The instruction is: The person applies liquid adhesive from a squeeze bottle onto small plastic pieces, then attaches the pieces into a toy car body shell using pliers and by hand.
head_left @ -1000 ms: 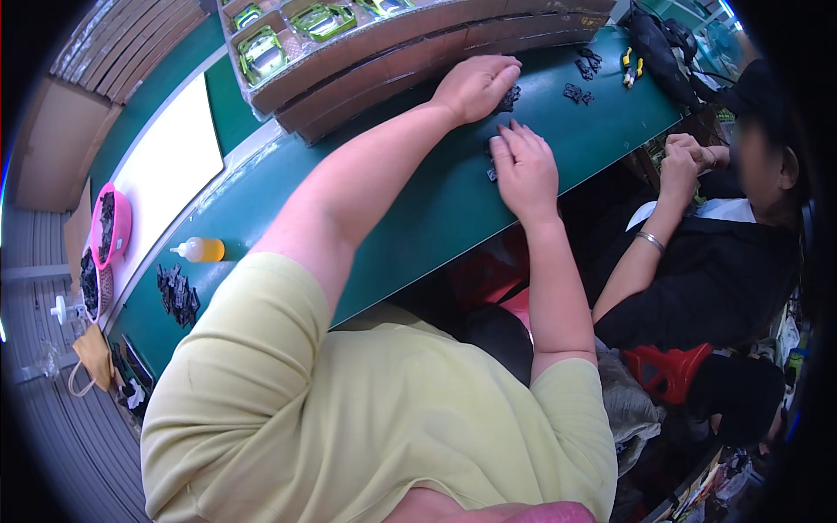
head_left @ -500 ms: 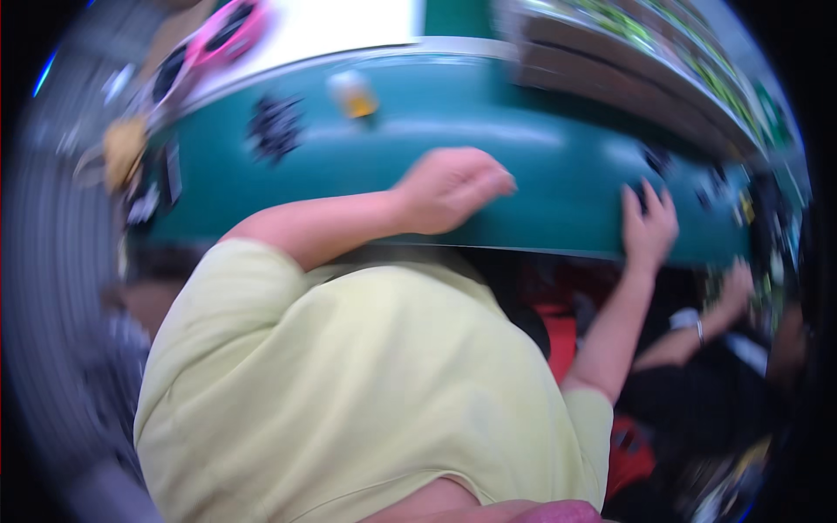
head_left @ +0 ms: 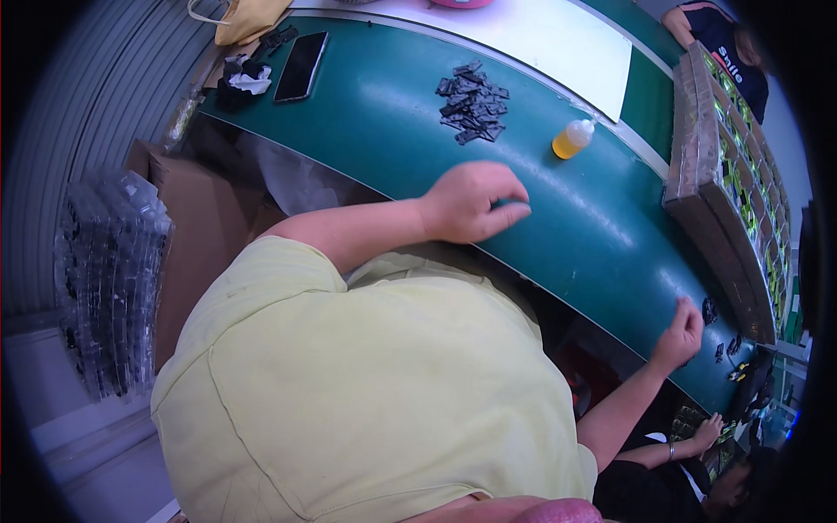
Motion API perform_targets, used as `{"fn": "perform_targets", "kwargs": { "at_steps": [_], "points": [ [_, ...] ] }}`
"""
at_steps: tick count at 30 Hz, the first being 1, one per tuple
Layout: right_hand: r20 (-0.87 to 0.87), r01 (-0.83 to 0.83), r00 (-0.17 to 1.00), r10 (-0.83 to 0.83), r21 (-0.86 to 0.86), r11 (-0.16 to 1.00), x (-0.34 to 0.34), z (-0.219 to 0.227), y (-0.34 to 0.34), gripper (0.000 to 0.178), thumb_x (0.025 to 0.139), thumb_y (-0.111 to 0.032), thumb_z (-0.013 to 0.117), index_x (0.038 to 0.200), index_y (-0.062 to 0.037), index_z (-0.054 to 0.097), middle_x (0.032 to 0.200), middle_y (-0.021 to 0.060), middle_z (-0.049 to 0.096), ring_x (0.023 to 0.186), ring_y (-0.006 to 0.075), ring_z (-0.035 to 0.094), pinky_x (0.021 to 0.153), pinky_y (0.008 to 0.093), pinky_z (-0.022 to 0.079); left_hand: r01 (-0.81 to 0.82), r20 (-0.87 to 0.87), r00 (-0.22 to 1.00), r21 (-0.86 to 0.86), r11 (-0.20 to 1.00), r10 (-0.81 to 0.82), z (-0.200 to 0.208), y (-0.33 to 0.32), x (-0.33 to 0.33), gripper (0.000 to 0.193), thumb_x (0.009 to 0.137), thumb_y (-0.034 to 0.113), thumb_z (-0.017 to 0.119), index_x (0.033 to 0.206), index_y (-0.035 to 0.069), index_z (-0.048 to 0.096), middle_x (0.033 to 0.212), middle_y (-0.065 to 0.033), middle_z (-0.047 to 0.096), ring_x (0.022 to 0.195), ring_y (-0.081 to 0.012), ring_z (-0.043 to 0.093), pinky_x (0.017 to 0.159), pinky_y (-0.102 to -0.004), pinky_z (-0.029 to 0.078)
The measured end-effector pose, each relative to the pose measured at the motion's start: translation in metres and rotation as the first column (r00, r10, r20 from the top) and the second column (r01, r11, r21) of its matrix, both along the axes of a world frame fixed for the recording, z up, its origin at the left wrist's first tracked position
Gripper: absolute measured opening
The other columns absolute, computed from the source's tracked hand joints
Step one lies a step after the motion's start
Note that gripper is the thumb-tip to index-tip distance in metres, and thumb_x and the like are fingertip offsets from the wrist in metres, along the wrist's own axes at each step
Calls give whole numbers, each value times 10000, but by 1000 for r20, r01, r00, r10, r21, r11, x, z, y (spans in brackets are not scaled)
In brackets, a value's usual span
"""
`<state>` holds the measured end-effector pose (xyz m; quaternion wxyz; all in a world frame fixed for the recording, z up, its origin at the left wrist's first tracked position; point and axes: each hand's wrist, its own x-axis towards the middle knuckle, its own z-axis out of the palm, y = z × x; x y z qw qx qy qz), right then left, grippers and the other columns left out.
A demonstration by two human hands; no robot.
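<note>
Clerk: Where is the left hand?

Inspector: Above the near edge of the tabletop, about midway along it, apart from the pile of black parts and on its near side. A second ago it was at the far right, beside the cardboard trays.

Clerk: Its state?

Inspector: Half open. The fingers curl and the thumb stands off them; nothing shows in that gap, and the palm is hidden.

Clerk: And the right hand?

Inspector: At the right end of the tabletop, just beside a small cluster of black parts. Half a second ago its fingers were spread; now they are bent in toward the thumb. I cannot tell whether it has hold of anything.

Clerk: Any change in the pile?

Inspector: None noted. It lies loose at the far left, with the bottle of yellow liquid to its right, as before.

Clerk: Other differences?

Inspector: The view is turned left. A dark phone now shows clearly left of the pile, and a stack of clear plastic trays has come into sight at the left, beyond the tabletop's end.
</note>
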<state>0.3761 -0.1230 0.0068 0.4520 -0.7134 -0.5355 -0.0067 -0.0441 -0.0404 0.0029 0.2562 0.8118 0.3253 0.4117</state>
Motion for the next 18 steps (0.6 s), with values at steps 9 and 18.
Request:
{"fn": "perform_targets", "kwargs": {
  "at_steps": [9, 18],
  "points": [
    [-159, -502, 865, 477, -242, 830, -183, 14, 114, 467, 774, -147, 735, 1174, -16, 532, 1134, 97, 569, 1040, 193, 557, 832, 311, 478, -310, -260, 896, 214, 927, 359, 7, 92, -64, 476, 765, 374, 697, 1096, 46, 600, 1189, -180, 562, 1167, -359, 476, 1009, -420, 374],
    [-268, -476, 868, 417, -215, 853, -218, -5, 164, 322, 767, -164, 763, 1012, -29, 605, 1041, 83, 625, 868, 150, 604, 772, 271, 489, -288, -256, 893, 308, 907, 370, 2, 148, -52, 592, 758, 450, 686, 1138, 10, 575, 1287, -233, 483, 1268, -395, 393, 1060, -477, 311]
  ]
}}
